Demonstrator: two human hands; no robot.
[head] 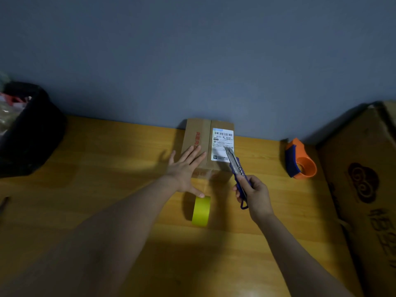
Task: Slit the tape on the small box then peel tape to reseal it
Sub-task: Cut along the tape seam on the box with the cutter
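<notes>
clearly set up for the cut: small brown cardboard box [206, 144] pushed back against the blue-grey wall [192, 50] on the yellow wooden table [96, 163], so no sliding away under pressure. left hand [186, 166] spread flat, fingers open, pressing the lid's left half to steady it, gripping nothing. right hand [256, 195] closed around the blue plastic utility knife [236, 168], metal blade angled over the white printed shipping label [222, 144], just right of the taped centre seam; contact with the tape not discernible. matte yellow tape roll [201, 211] standing on edge near the front, ready for resealing. orange plastic tape dispenser [300, 160] well apart, beside a large printed carton [364, 189].
</notes>
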